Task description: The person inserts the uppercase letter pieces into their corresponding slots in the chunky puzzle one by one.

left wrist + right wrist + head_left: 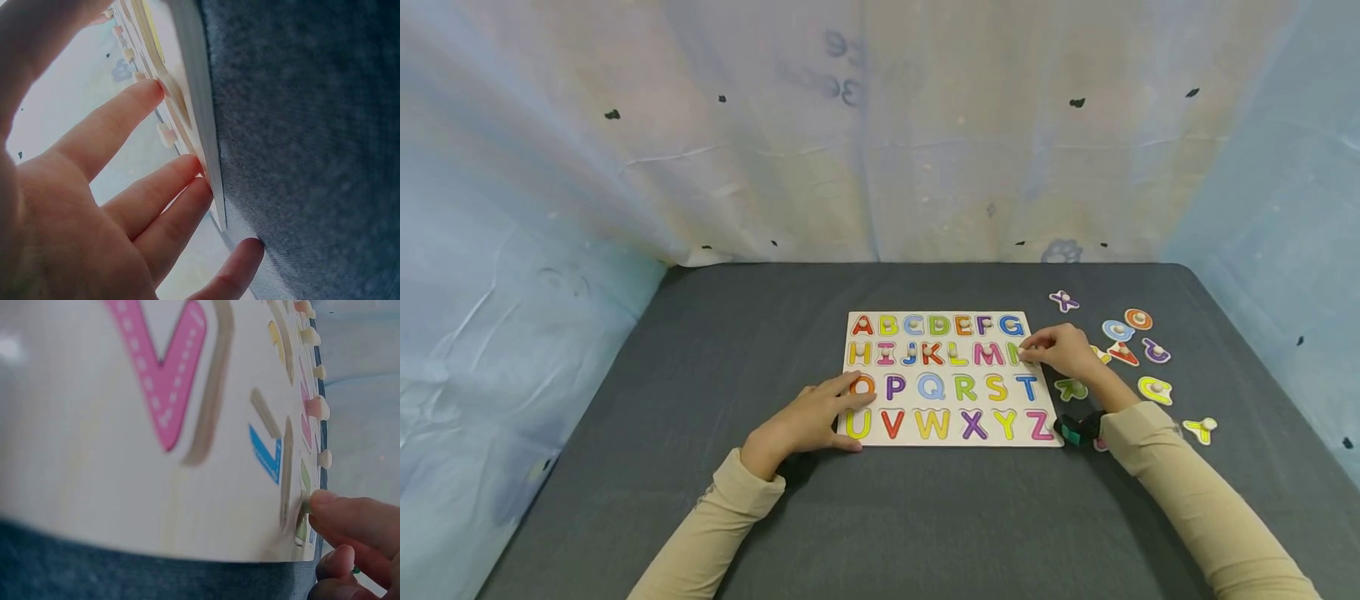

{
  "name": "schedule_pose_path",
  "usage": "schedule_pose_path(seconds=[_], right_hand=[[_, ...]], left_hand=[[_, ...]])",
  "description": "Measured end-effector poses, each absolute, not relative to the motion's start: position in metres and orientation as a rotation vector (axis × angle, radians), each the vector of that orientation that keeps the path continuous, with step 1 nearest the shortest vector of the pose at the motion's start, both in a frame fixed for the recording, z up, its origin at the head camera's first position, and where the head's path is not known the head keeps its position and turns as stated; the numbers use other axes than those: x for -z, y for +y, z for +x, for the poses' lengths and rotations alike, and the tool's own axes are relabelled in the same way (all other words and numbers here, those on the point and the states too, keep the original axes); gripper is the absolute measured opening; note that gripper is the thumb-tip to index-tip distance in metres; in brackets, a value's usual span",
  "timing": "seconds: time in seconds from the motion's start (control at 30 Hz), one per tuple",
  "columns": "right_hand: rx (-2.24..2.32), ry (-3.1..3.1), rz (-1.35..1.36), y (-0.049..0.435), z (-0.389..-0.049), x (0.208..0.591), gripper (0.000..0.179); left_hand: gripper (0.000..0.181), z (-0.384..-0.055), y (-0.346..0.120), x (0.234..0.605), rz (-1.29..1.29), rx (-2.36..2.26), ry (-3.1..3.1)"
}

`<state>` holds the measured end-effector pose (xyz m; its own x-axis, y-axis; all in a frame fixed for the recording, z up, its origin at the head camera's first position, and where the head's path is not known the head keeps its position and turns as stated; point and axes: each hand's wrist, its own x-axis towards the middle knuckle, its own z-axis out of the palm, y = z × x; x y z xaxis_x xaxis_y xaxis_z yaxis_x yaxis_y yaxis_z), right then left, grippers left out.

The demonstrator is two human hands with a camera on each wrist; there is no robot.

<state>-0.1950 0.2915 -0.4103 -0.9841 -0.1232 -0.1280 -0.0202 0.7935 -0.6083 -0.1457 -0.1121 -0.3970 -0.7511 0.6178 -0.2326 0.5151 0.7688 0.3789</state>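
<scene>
A white alphabet puzzle board [951, 402] lies flat on the dark cloth. Letter pieces with wooden knobs fill its top two rows; the lower two rows show shallow printed recesses. My right hand [1066, 350] pinches the knob of the green letter N piece [1013, 354] at the right end of the second row. In the right wrist view that green piece [305, 481] sits at its slot, fingertips on its knob. My left hand [808, 417] rests spread, fairly straight fingers on the board's left edge near the O recess, the thumb by the lower-left corner.
Loose letter pieces lie right of the board: a purple X [1063, 301], an orange O [1138, 319], a blue Q [1118, 331], a purple P [1156, 351], a yellow U [1155, 390] and several others. My right forearm partly covers a pink piece [1101, 444].
</scene>
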Motion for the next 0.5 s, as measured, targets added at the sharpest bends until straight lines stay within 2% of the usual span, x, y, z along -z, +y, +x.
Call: schedule_pose_path(seconds=[0.5], right_hand=[[1.042, 2.777, 0.01, 0.319, -0.193, 0.397, 0.032]], left_hand=[[0.074, -0.147, -0.112, 0.398, 0.863, -0.424, 2.611]])
